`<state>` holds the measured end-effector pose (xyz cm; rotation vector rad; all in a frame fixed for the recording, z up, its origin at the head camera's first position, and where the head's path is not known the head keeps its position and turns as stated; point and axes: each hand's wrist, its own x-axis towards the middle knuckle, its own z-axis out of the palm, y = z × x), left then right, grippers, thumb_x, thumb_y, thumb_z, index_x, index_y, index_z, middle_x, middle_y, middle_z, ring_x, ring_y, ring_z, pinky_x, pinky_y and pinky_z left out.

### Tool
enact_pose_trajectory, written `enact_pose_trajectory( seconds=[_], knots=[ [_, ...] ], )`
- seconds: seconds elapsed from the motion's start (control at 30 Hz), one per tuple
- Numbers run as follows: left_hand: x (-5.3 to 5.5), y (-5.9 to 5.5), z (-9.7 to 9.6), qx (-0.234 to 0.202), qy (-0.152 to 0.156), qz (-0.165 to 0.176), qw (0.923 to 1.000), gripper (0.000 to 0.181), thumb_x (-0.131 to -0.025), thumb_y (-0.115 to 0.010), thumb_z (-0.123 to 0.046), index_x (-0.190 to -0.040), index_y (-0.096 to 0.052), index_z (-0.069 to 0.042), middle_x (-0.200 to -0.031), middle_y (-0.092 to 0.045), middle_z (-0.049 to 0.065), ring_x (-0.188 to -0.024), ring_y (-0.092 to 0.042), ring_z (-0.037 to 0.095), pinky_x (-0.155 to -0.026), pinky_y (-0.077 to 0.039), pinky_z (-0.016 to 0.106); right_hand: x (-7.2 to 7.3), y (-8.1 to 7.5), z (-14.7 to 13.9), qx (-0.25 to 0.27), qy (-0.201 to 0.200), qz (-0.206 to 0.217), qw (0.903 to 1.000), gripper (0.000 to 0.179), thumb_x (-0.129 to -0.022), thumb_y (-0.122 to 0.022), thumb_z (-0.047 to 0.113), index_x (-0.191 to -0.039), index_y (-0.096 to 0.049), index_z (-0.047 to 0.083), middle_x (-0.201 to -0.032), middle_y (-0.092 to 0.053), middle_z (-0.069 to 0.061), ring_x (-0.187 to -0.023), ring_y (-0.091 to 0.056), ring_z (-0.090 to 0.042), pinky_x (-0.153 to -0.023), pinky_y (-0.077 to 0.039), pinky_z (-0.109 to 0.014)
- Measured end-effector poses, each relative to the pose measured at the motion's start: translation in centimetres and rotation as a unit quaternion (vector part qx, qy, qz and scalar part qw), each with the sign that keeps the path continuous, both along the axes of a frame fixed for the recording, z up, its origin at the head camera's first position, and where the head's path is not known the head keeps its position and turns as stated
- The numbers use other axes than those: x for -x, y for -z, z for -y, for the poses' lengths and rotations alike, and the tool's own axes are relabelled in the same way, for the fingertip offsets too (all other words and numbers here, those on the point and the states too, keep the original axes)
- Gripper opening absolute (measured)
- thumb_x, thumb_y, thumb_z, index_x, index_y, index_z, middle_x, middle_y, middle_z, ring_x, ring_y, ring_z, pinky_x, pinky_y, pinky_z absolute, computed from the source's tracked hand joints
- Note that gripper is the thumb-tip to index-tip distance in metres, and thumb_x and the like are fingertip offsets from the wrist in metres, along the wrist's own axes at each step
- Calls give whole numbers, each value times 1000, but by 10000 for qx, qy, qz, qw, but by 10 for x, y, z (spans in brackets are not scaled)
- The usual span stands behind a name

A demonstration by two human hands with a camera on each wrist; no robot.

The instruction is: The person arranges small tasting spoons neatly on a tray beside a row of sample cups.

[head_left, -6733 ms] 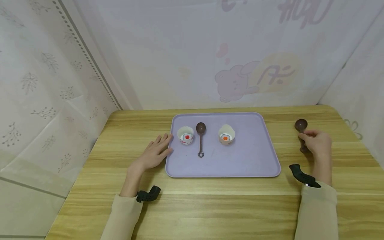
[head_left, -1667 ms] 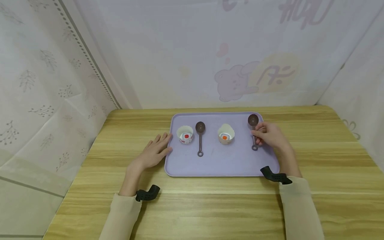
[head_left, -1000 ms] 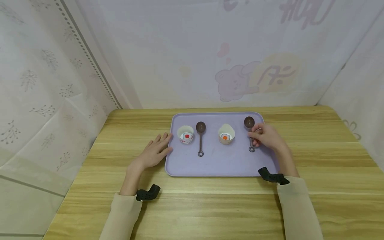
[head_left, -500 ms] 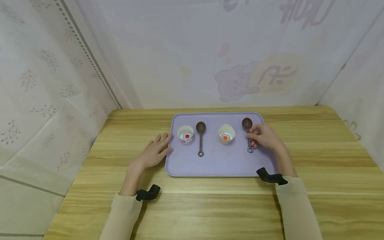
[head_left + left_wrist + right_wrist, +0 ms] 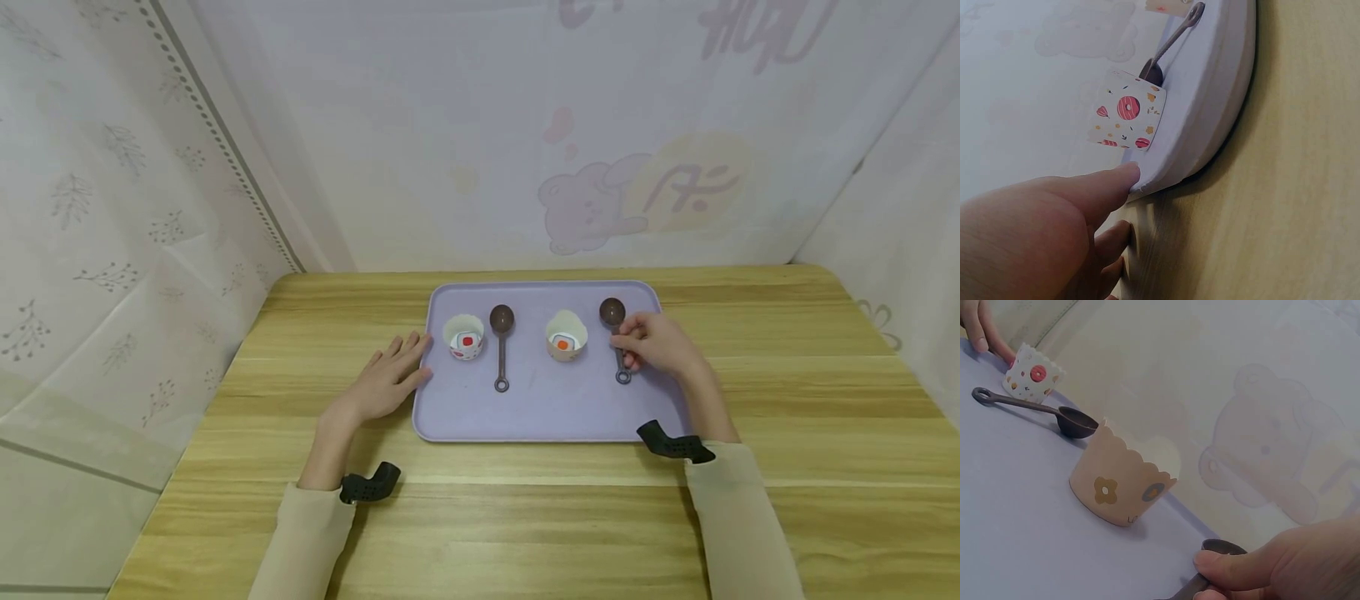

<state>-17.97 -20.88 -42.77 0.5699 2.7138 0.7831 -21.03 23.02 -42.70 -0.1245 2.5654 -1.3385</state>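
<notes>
My right hand (image 5: 654, 343) pinches the handle of a brown measuring spoon (image 5: 612, 312) over the right part of the lilac tray (image 5: 555, 417). Whether that spoon touches the tray I cannot tell. My left hand (image 5: 386, 382) lies with straight fingers against the tray's left edge. A white paper baking cup (image 5: 464, 350) with donut prints stands nearest to it, a red-marked piece inside. Just right of this cup lies a second brown measuring spoon (image 5: 502, 358), bowl to the back. Farther right stands a tan paper baking cup (image 5: 1116, 481) holding an orange-marked piece.
The tray rests on a wooden table (image 5: 525, 517). Pale printed curtains (image 5: 420, 167) hang behind the table and at both sides. A black wrist mount (image 5: 371, 483) sits on the left wrist, another mount (image 5: 671, 443) on the right.
The right hand has carried its measuring spoon leftward from the table right of the tray to above the tray, lately creeping left and slightly nearer. The left hand has stayed put.
</notes>
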Motion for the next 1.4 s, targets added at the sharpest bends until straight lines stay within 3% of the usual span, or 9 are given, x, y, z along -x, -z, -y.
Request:
enact_pose_trajectory(
  seconds=[1.4],
  knots=[
    [0, 1, 0, 10, -4, 50, 10000, 62, -109, -44, -34, -161, -23, -9, -166, -14, 20, -152, -5, 44, -120, -2, 63, 1, 0, 6, -248, -73, 109, 9996, 19, -98, -66, 6, -101, -56, -9, -68, -65, -7, -57, -64, -13, -54, -56, -27]
  ],
)
